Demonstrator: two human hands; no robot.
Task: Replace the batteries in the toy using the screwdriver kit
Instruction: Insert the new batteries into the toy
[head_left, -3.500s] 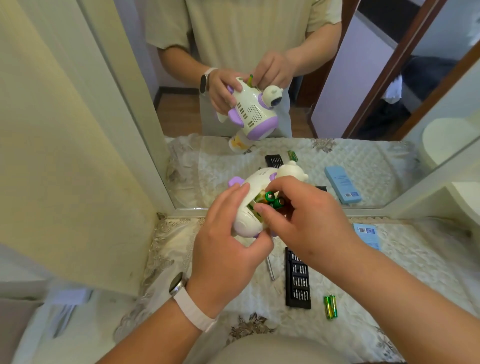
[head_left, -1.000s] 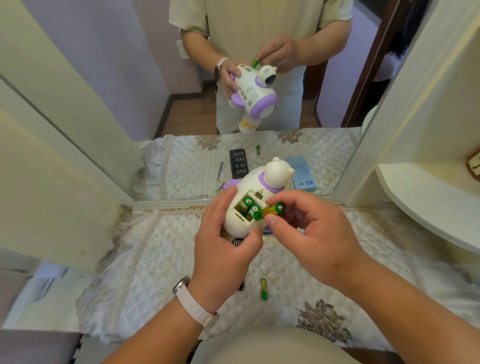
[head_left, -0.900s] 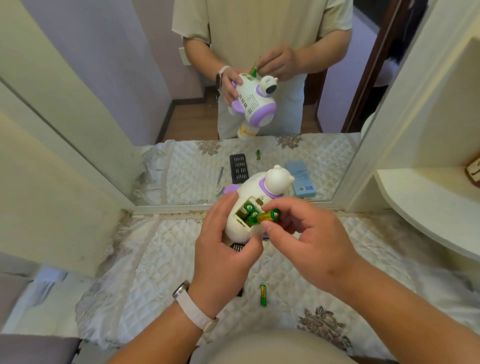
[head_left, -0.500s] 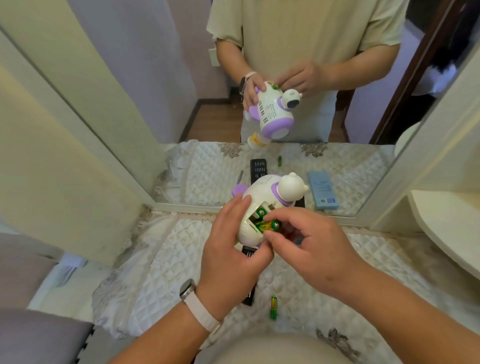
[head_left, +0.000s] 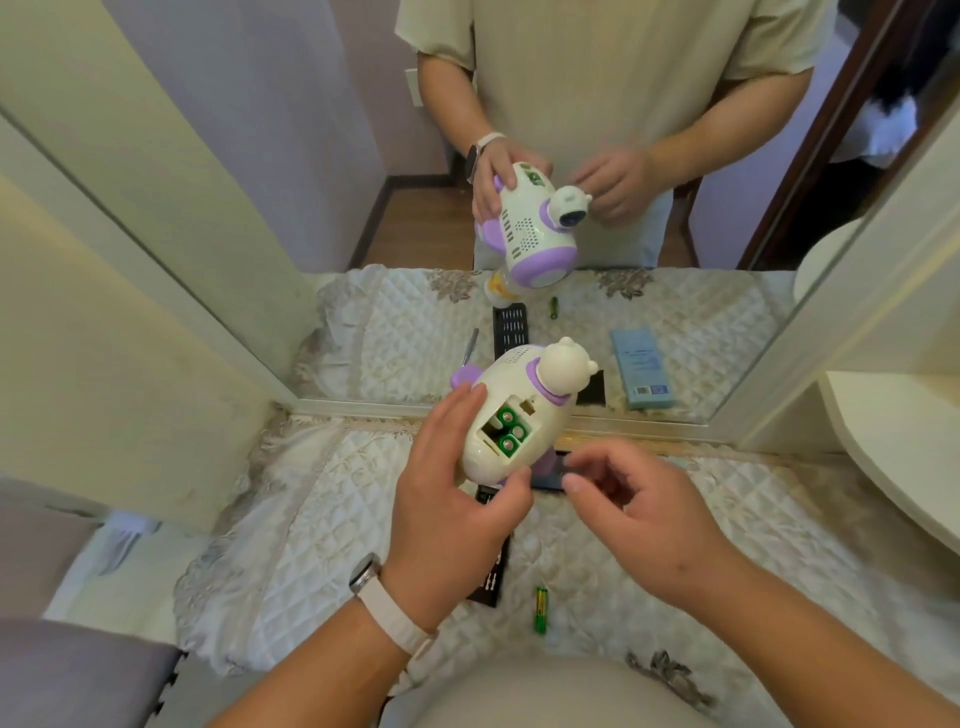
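Note:
My left hand (head_left: 452, 499) grips a white and purple bear toy (head_left: 519, 410) above the table, its open battery compartment (head_left: 506, 428) facing me. Three green batteries (head_left: 511, 431) sit in the compartment. My right hand (head_left: 639, 504) hovers just right of the toy with loosely curled fingers and holds nothing. A loose green and yellow battery (head_left: 541, 609) lies on the quilted cloth (head_left: 311, 519) below my hands. The black screwdriver bit case (head_left: 491, 577) lies partly hidden under my left hand.
A large mirror (head_left: 675, 312) stands directly behind the table and reflects me, the toy and the table. A dark flat object (head_left: 550, 470) lies under the toy. A cream shelf (head_left: 904, 467) juts out at the right. A cream wall panel (head_left: 104, 312) bounds the left.
My right hand pushed the battery it was pinching into the compartment, let go, and drew back to the right. The compartment now holds three batteries. The camera view shifted.

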